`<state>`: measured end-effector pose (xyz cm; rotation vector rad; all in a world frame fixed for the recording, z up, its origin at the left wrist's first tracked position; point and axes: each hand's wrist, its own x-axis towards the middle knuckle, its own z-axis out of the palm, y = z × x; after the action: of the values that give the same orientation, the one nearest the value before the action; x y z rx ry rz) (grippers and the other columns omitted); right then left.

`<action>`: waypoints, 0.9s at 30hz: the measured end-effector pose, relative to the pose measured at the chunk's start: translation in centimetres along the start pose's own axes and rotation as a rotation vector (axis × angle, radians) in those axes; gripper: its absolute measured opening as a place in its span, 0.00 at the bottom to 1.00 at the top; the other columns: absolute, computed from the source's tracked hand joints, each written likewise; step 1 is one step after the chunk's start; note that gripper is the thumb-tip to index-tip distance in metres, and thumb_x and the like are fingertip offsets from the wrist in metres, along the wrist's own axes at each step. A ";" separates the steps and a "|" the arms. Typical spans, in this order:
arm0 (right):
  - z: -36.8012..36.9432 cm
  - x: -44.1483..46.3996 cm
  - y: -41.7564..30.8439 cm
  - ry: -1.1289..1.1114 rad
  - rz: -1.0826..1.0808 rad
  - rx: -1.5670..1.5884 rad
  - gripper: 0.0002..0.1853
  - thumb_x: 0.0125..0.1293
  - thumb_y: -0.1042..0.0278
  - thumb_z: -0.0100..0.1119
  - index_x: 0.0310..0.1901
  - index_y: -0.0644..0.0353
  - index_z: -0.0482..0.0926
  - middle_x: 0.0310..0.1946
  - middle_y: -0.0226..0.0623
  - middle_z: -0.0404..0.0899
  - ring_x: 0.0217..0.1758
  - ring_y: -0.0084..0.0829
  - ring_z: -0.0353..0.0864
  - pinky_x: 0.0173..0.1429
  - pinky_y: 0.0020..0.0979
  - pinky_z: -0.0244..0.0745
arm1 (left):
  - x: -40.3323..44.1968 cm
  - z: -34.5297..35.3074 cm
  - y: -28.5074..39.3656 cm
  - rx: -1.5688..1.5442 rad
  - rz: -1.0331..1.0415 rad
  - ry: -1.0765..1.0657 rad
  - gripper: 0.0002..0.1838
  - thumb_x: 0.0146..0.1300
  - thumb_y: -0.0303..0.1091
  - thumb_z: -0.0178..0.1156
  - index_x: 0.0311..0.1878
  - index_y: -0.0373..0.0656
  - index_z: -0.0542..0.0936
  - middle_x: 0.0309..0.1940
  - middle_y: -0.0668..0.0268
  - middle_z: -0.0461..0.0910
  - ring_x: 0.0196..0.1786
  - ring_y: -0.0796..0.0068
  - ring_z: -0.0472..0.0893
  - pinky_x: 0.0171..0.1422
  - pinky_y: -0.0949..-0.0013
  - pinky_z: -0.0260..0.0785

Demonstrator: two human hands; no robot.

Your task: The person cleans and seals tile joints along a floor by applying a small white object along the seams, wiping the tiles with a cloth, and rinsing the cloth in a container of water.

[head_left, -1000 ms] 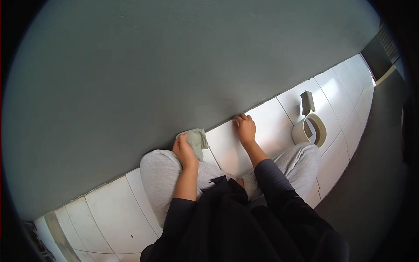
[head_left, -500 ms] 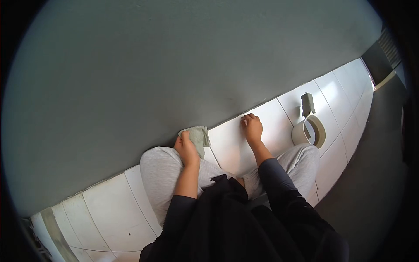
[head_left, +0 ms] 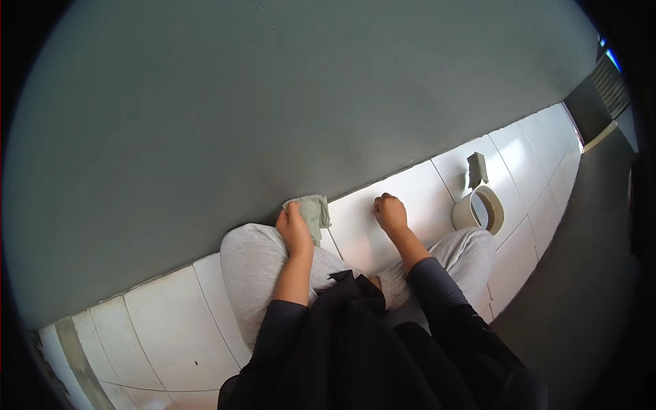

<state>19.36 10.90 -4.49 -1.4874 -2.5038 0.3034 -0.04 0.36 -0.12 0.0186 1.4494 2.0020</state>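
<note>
My left hand [head_left: 294, 227] is closed around a crumpled pale green cloth [head_left: 315, 214], at the foot of the grey wall and just above my left knee. Part of the cloth hangs loose to the right over the white tiles. My right hand [head_left: 391, 212] hovers over or touches the tile in front of me, I cannot tell which. Its fingers are curled together, and whatever they may pinch is hidden. Right of it, by my right knee, stands a white dipper [head_left: 467, 213] that looks to hold liquid, with a grey-green piece [head_left: 477, 169] at its handle.
A grey wall [head_left: 273, 109] rises along the far edge of the white tiled ledge [head_left: 167, 328]. My crossed legs in light grey trousers [head_left: 253, 273] rest on the tiles. A darker floor [head_left: 547, 314] lies beyond the ledge's right edge.
My right hand has curled its fingers tighter and turned slightly, staying near the same tile. The left hand still grips the cloth. The view has shifted a little.
</note>
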 end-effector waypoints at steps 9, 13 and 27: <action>1.8 -2.8 -5.5 -0.129 -0.377 0.223 0.02 0.50 0.72 0.57 0.26 0.58 0.79 0.30 0.36 0.77 0.37 0.40 0.79 0.41 0.37 0.77 | 0.3 -0.2 -0.6 -0.038 0.016 0.013 0.11 0.57 0.36 0.55 0.26 0.38 0.75 0.23 0.73 0.73 0.27 0.84 0.69 0.32 0.76 0.62; 1.7 -2.2 -5.3 -0.066 -0.377 0.136 0.02 0.49 0.72 0.57 0.25 0.59 0.78 0.31 0.36 0.77 0.35 0.40 0.79 0.40 0.38 0.77 | 0.1 0.2 -0.5 -0.044 -0.002 0.012 0.11 0.58 0.36 0.55 0.26 0.38 0.75 0.23 0.73 0.73 0.26 0.84 0.69 0.31 0.76 0.62; 3.9 -0.9 -8.2 -0.036 -0.492 0.199 0.03 0.50 0.71 0.57 0.22 0.58 0.77 0.28 0.35 0.75 0.35 0.37 0.78 0.40 0.36 0.77 | -0.1 -0.3 0.2 -0.077 0.180 0.051 0.09 0.61 0.34 0.53 0.36 0.39 0.78 0.34 0.71 0.78 0.36 0.82 0.74 0.43 0.76 0.67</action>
<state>11.79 6.01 -5.93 -0.7658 -2.6672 0.4734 -0.19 0.06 -0.09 0.0678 1.4447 2.2178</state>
